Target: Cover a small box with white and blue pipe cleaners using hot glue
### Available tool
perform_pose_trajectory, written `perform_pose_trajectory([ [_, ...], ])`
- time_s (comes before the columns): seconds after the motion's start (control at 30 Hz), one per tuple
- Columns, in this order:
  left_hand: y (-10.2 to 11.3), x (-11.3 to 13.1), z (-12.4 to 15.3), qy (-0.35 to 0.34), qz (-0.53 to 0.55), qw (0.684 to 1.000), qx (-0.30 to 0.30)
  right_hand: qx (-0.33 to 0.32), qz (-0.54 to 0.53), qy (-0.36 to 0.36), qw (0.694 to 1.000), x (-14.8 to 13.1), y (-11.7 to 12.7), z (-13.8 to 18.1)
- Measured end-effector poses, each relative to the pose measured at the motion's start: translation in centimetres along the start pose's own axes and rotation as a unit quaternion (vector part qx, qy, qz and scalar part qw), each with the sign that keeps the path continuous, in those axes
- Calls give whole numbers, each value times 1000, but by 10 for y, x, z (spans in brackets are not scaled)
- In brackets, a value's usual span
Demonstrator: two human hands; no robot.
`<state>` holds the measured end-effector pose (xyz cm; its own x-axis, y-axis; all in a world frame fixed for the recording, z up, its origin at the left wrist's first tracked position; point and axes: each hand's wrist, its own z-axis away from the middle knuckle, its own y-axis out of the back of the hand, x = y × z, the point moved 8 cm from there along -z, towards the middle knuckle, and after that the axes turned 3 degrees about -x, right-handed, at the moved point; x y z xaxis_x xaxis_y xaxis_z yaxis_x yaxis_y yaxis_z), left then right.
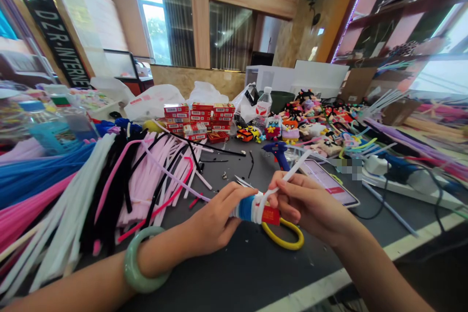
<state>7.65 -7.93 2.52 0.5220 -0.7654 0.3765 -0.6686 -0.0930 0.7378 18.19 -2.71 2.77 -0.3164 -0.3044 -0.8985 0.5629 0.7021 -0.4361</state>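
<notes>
My left hand (pixel 219 214), with a green bangle on its wrist, is closed round a small red box (pixel 271 215) partly wrapped in blue and white pipe cleaners (pixel 247 208). Between the thumb and fingers of my right hand (pixel 298 200) is a white pipe cleaner (pixel 292 168). Its free end points up and right, and its lower part lies against the box's wrapped side. Beneath the box are scissors with yellow handles (pixel 285 243), their blades partly hidden by my left hand. Just behind my right hand lies a phone (pixel 329 183).
Bundles of pipe cleaners (pixel 54 204) in several colours cover the left side. A blue glue gun (pixel 278 153), stacked red boxes (pixel 199 119) and a bottle (pixel 263 101) stand behind. Small fuzzy dolls (pixel 310 112) crowd the back right, near a white power strip (pixel 409 185) with cables.
</notes>
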Motion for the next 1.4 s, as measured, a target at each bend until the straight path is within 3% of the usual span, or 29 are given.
perform_pose_trajectory([
  [0.13,3,-2,0,22,20,999,23,8,-18,25,1000,-3,-1,-1],
  [0.4,1,-2,-1,21,41,999,-9,-12,-2,24,1000,3,-7,-5],
  [0.9,2,-4,1,9,19,1000,-7,-41,-2,16,999,5,-11,-4],
  [1.13,5,2,2,-30,8,1000,-2,-39,61,2,997,2,-14,1],
  [1.4,7,8,2,-107,-100,989,24,-80,104,-2,991,5,-20,5],
])
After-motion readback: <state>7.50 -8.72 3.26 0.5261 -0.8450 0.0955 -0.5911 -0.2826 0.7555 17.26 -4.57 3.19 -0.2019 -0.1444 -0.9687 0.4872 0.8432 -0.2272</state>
